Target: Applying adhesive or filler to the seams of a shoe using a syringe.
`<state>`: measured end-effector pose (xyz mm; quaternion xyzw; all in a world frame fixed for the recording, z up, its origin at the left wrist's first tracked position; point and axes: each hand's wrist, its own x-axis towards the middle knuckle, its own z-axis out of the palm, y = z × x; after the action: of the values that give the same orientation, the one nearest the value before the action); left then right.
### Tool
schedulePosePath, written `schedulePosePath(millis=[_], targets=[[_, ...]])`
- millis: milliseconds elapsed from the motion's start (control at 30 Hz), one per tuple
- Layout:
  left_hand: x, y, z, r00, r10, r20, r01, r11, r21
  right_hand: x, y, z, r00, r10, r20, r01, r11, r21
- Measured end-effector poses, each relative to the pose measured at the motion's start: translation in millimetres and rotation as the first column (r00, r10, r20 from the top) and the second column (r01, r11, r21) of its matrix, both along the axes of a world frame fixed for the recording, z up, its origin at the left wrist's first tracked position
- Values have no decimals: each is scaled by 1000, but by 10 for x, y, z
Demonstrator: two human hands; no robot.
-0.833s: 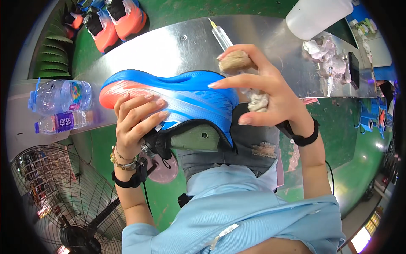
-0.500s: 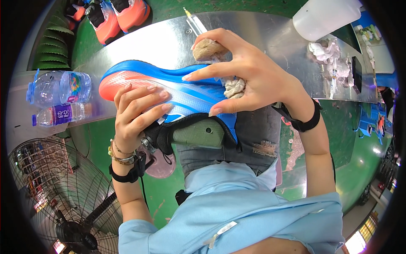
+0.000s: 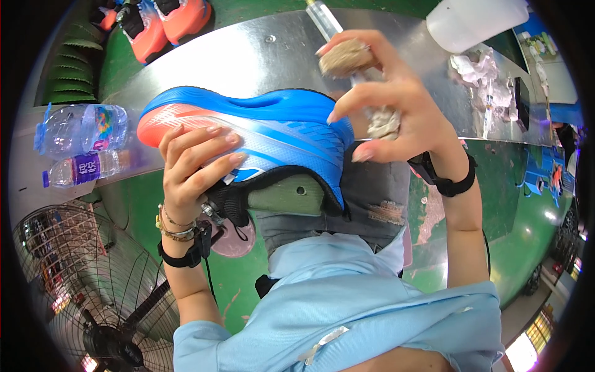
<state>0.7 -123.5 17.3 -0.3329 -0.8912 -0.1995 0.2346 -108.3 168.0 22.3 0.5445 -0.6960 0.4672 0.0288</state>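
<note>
Hard to make out: the lower part of the blue sports shoe [image 3: 260, 139], hidden behind the left hand [image 3: 189, 164] and the dark collar; the green last [image 3: 286, 193] inside it, only partly showing through the opening; the far end of the syringe [image 3: 323, 17], cut off at the top rim of the view. Also cut short by the rim: the white plastic container [image 3: 474, 22] at upper right and the orange shoes [image 3: 164, 22] at upper left. Blurred and too small to tell apart: the clutter along the right edge of the metal table [image 3: 248, 59]. Left hand spread, fingers laid flat against the side of the shoe near its orange toe, thumb out of sight behind it, steadying the shoe above the lap in front of the table edge. Right hand [image 3: 396, 111] curled, pinching a brownish sponge block [image 3: 345, 57] between thumb and forefinger above the heel, with a crumpled greyish rag [image 3: 384, 123] tucked under the remaining bent fingers; forefinger tip touching the heel of the shoe. Off to the left, two plastic water bottles [image 3: 83, 146] lying on their sides, and below them a wire-guarded fan [image 3: 80, 291].
</note>
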Motion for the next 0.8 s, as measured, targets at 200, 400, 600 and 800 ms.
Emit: schedulePosePath(millis=[200,400,600,800], targets=[[-3,17,17,1000,15,1,-15,1000,13,46,293,-173,986,-158,52,164,979,-123],[-42,35,38,999,27,19,-27,1000,-1,280,177,-283,978,-169,121,183,977,-114],[-24,-7,67,998,24,54,-24,1000,-7,359,37,-333,983,-174,63,177,983,-57],[-51,-4,16,999,-4,-32,4,1000,0,325,286,-483,978,-198,69,206,967,-152]])
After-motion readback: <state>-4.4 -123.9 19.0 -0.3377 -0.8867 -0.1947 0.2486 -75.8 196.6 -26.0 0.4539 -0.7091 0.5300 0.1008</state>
